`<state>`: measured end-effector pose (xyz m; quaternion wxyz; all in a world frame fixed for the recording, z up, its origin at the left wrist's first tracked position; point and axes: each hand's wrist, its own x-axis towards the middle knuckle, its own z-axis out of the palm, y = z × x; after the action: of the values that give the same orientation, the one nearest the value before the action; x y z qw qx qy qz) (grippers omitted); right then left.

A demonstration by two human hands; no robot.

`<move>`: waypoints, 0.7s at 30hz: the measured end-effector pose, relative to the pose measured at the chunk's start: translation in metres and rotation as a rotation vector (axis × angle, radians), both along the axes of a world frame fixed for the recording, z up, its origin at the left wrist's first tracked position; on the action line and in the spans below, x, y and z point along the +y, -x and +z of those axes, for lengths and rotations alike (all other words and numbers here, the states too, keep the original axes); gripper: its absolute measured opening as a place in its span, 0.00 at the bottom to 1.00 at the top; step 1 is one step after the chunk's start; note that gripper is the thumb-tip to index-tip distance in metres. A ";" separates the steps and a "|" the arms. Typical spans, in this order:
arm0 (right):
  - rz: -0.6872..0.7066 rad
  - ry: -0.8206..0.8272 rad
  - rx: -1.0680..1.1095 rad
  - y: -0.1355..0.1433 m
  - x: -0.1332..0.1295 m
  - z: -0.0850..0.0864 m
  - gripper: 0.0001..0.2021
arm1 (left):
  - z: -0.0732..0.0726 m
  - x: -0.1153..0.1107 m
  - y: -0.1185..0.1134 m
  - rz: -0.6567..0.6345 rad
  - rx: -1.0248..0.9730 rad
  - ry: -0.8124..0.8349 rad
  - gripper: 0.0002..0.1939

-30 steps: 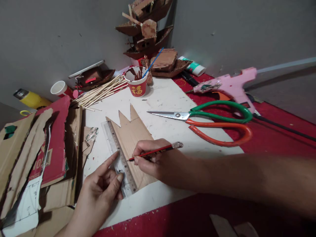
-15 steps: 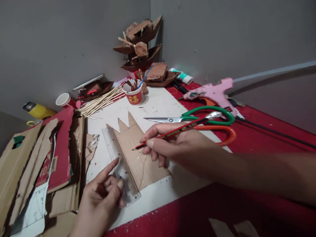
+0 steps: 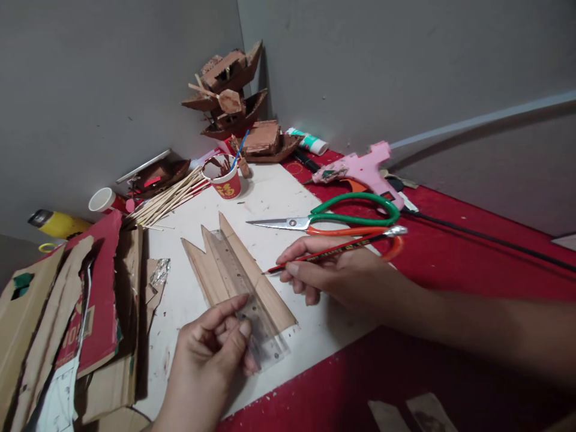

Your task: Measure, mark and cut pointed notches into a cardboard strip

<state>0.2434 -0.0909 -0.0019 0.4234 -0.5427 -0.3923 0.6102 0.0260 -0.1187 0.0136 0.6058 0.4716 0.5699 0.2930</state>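
A clear plastic ruler [image 3: 234, 270] lies lengthwise over a piece of brown cardboard [image 3: 201, 265] whose far end is cut into pointed teeth. My left hand [image 3: 211, 348] grips the ruler near its close end, thumb and forefinger pinched on its left edge. In my right hand [image 3: 324, 270] is a red and black pencil [image 3: 348, 246], held in a writing grip. Its tip is at the cardboard's right edge, just right of the ruler; whether it touches I cannot tell. Beyond the right hand lie scissors [image 3: 292, 222] with green and orange handles.
A white board [image 3: 180, 384] lies under the cardboard on a red tabletop [image 3: 472, 240]. Cardboard scraps [image 3: 103, 300] are piled at left. Behind stand a red paper cup [image 3: 227, 187], wooden sticks [image 3: 168, 201], model boats [image 3: 234, 114] and a pink glue gun [image 3: 355, 168].
My left hand has slid the ruler rightward from the cardboard's left edge onto its middle. The pencil has moved right, to the cardboard's right side. The camera view has shifted slightly.
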 end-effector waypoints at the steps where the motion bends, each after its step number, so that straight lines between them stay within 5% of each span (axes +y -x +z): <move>1: 0.006 -0.018 0.018 -0.001 0.000 -0.002 0.03 | -0.003 0.002 -0.005 0.007 -0.002 -0.008 0.24; 10: 0.078 -0.060 -0.041 -0.005 -0.002 0.009 0.04 | -0.014 0.005 -0.011 0.028 0.137 -0.108 0.22; 21: 0.107 -0.123 -0.077 -0.005 0.001 0.002 0.03 | -0.012 0.004 -0.017 -0.008 0.245 -0.205 0.18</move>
<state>0.2482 -0.0902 0.0002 0.4075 -0.5171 -0.4733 0.5852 0.0435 -0.1148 0.0019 0.4815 0.5653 0.6049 0.2876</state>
